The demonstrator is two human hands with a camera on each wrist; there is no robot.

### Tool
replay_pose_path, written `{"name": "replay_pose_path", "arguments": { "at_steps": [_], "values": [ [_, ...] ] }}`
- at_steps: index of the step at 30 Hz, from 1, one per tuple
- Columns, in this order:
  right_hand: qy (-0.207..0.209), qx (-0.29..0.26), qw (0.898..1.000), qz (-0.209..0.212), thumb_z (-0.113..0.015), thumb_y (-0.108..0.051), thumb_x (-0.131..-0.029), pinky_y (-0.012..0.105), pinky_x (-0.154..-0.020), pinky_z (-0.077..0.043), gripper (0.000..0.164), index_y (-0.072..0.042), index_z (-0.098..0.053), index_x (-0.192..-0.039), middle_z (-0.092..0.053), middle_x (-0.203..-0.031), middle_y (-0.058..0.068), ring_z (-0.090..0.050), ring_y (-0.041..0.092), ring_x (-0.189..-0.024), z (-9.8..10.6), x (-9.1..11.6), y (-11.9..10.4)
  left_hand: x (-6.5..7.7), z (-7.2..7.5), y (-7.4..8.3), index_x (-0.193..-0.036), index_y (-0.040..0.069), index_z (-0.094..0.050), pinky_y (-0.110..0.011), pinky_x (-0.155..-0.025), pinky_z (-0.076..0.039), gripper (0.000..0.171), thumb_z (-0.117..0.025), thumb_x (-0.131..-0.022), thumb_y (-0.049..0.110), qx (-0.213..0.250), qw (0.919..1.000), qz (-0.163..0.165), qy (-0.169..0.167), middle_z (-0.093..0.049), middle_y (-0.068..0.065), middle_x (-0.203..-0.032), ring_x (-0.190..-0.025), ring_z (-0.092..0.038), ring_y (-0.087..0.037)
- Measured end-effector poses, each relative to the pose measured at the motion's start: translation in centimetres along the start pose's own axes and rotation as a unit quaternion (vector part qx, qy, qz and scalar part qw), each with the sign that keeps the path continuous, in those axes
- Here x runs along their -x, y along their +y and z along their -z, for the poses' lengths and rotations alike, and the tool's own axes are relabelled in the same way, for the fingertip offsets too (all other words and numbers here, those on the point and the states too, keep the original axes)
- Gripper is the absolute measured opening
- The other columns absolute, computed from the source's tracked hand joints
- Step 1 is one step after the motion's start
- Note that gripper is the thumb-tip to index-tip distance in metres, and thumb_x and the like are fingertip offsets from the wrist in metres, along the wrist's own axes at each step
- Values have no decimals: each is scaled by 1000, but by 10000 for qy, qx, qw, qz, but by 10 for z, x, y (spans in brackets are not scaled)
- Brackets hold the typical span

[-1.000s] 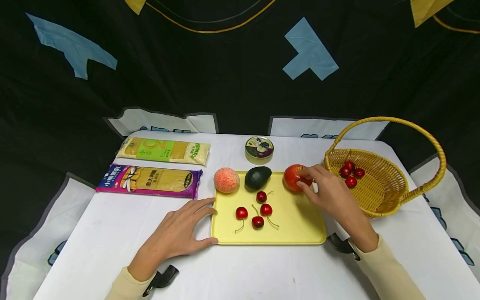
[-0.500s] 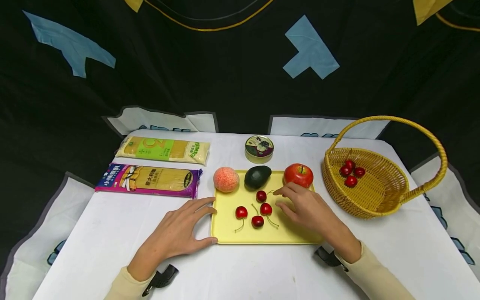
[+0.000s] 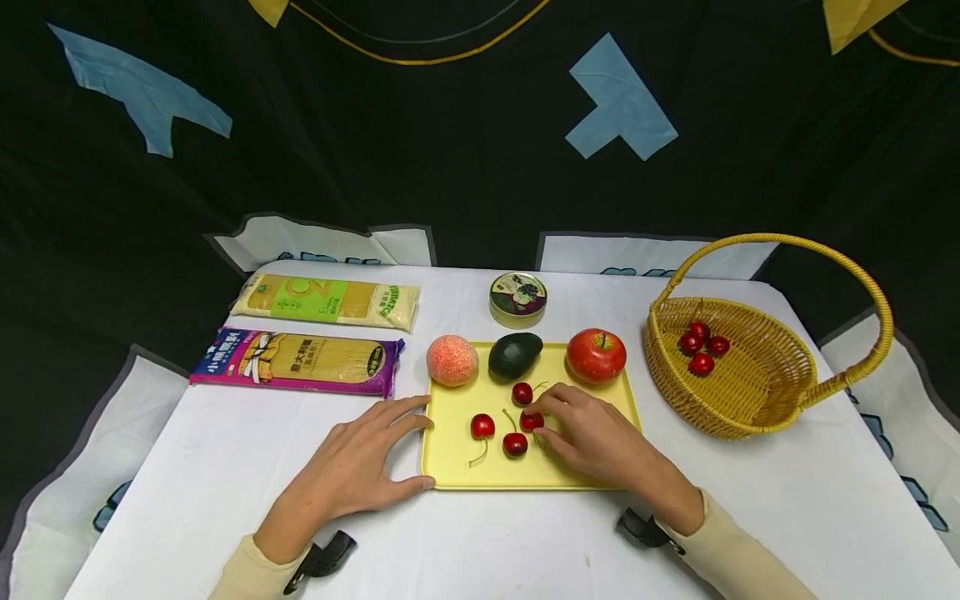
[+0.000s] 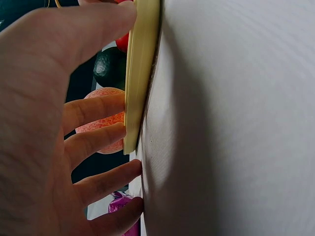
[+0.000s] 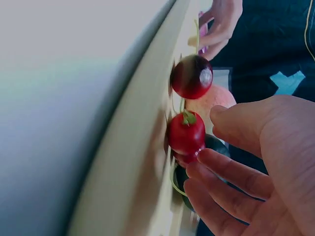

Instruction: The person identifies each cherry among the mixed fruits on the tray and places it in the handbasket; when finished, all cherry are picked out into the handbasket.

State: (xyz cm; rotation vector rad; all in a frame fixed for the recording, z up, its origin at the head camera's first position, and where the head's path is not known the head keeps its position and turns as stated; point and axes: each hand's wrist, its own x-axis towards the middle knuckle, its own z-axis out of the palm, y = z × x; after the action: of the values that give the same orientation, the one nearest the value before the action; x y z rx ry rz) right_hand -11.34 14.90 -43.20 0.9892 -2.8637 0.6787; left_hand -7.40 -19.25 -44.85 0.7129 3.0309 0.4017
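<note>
On the yellow tray point(image 3: 453, 467) lie several cherries with green stems, among them a left one point(image 3: 482, 427), a front one point(image 3: 515, 446) and a back one point(image 3: 522, 393). My right hand point(image 3: 600, 437) reaches over the tray, its fingertips at another cherry point(image 3: 531, 422). In the right wrist view, thumb and fingers stand apart beside that cherry point(image 5: 187, 132), without closing round it. My left hand point(image 3: 356, 467) rests at the tray's left edge with fingers spread; in the left wrist view its thumb and some fingertips touch the tray rim point(image 4: 140, 78).
Along the tray's back edge sit a peach point(image 3: 452, 360), an avocado point(image 3: 515, 356) and an apple point(image 3: 596, 356). Behind them stands a round tin point(image 3: 518, 298). Two spaghetti packs, green point(image 3: 326, 300) and purple point(image 3: 300, 361), lie left. A wicker basket point(image 3: 750, 400) at right holds several cherries.
My right hand has let go of the apple, which now stands on the tray's back right, and has moved left and forward to the cherries. The left hand stays in place.
</note>
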Motion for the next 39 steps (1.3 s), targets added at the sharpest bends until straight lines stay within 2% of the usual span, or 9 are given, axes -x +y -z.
{"name": "replay_pose_path", "arguments": {
  "at_steps": [7, 12, 19, 24, 28, 33, 39],
  "values": [
    [-50, -391, 9992, 97, -76, -28, -92, 21, -64, -49, 19, -22, -72, -109, -64, -107, -8, -58, 9, -73, -7, 0, 1, 2, -1, -1, -128, 37, -62, -56, -86, -52, 67, -67, -76, 78, 24, 10000, -23, 46, -39, 13, -159, -142, -43, -21],
    [-69, -565, 9984, 69, -78, -24, -91, 21, -64, -48, 16, -21, -71, -105, -63, -102, -8, -59, 10, -74, -7, -1, 1, 2, -1, -1, -128, 36, -62, -55, -88, -53, 66, -68, -76, 77, 42, 10000, -45, 61, -39, 13, -158, -142, -43, -21],
    [-125, -441, 9989, -28, -80, -22, -89, 21, -64, -48, 16, -22, -70, -101, -63, -99, -9, -57, 9, -74, -7, -1, 2, 3, -1, -2, -128, 37, -62, -55, -88, -53, 66, -68, -76, 78, 40, 10000, -23, 52, -39, 13, -158, -142, -43, -20],
    [21, -142, 9999, -93, -80, -24, -88, 20, -61, -47, 18, -25, -71, -103, -64, -100, -13, -53, 6, -69, 0, -1, 2, 2, -1, -2, -129, 37, -62, -55, -88, -52, 67, -67, -76, 78, 10, 10000, -17, 21, -39, 13, -159, -142, -43, -21],
    [176, -30, 9997, -162, -81, -23, -87, 23, -68, -51, 18, -26, -72, -103, -65, -100, -14, -58, 8, -76, 9, -1, 3, 1, 0, -2, -129, 37, -62, -55, -88, -52, 67, -66, -77, 78, -13, 10000, -21, 21, -38, 13, -159, -142, -43, -21],
    [425, 38, 9989, -216, -83, -22, -85, 33, -79, -57, 20, -25, -72, -102, -67, -105, -11, -67, 11, -91, 23, 0, 7, 0, -1, -2, -129, 37, -62, -53, -90, -52, 67, -66, -77, 78, 21, 10000, -72, 37, -38, 14, -159, -142, -42, -20],
    [786, -22, 9968, -141, -84, -18, -84, 37, -79, -59, 25, -21, -72, -106, -68, -112, -4, -70, 18, -91, 41, 7, 15, -1, -2, -3, -128, 36, -62, -53, -93, -52, 66, -67, -77, 78, 26, 9999, -120, 75, -38, 14, -159, -142, -43, -20]
  ]
}}
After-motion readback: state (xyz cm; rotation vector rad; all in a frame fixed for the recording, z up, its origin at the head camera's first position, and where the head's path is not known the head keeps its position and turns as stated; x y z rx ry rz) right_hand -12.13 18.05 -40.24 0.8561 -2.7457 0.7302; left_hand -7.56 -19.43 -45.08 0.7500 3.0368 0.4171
